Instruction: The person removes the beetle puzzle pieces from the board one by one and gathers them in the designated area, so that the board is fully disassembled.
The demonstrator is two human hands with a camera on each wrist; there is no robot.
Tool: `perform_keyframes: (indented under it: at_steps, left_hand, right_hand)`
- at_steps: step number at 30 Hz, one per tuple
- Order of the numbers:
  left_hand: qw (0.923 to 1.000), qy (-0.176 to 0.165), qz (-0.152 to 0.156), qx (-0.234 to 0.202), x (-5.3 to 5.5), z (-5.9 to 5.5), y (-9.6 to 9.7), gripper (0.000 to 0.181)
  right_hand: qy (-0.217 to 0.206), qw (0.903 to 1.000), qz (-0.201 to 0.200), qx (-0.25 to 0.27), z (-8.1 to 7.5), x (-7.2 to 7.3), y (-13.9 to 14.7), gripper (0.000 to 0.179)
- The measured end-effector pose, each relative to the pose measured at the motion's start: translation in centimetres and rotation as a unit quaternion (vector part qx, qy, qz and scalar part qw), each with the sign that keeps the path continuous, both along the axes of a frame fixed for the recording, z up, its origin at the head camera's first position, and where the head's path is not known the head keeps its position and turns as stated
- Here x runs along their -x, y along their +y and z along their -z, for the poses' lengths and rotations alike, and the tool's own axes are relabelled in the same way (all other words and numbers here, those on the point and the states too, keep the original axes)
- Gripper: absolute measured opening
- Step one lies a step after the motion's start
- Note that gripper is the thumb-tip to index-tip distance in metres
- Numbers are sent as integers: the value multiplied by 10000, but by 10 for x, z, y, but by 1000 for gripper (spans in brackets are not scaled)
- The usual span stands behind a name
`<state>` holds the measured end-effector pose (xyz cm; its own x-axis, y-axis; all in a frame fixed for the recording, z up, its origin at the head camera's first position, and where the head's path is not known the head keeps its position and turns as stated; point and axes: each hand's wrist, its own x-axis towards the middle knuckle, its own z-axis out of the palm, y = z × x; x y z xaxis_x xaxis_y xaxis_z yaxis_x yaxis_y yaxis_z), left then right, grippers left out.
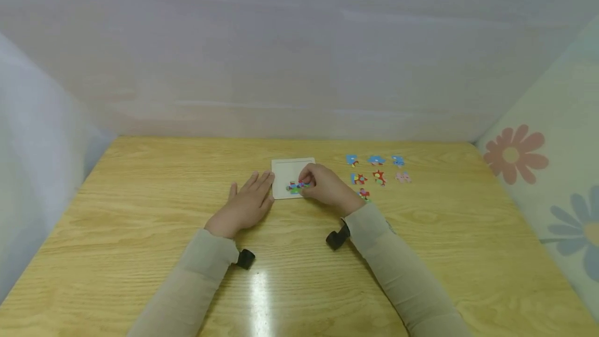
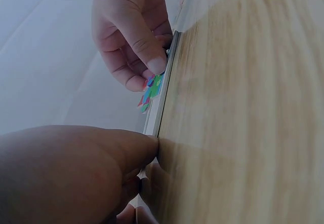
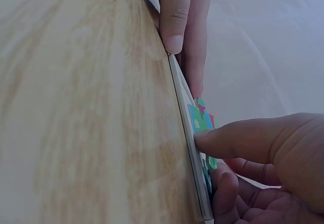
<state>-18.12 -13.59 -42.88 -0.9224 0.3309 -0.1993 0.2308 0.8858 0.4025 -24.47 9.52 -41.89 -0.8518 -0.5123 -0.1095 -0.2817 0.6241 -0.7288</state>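
A white square puzzle tray (image 1: 283,170) with a raised rim lies on the wooden table. My left hand (image 1: 244,203) rests palm down with straight fingers, and its fingertips touch the tray's left edge. Over the tray's lower right part, my right hand (image 1: 326,186) pinches a colourful jigsaw piece (image 3: 212,162) between thumb and fingers; the hand partly hides it. Beside it, joined green, blue and red jigsaw pieces (image 1: 294,188) lie in the tray along its near side. In the left wrist view these pieces (image 2: 153,88) show just below the right thumb.
Several loose jigsaw pieces (image 1: 376,160) lie in rows right of the tray, one (image 1: 363,194) partly behind the right wrist. The wooden table (image 1: 140,222) meets a pale cloth wall (image 1: 281,66) at the back. A flowered cloth (image 1: 561,170) hangs at the right.
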Motion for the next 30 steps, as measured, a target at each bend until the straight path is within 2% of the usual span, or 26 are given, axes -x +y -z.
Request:
perform_keyframes:
  at_steps: [9,16,30]
  left_hand:
    - [10000,28,-23,-53,1,4,-1,62]
    - [10000,10,16,-55,4,4,-1,62]
    - [10000,19,3,-50,7,9,1,62]
  right_hand:
    - [113,9998,157,12,3,1,-2,9]
    - [233,9993,283,9,1,1,-2,7]
    - [-76,9994,298,128,0,5,2,7]
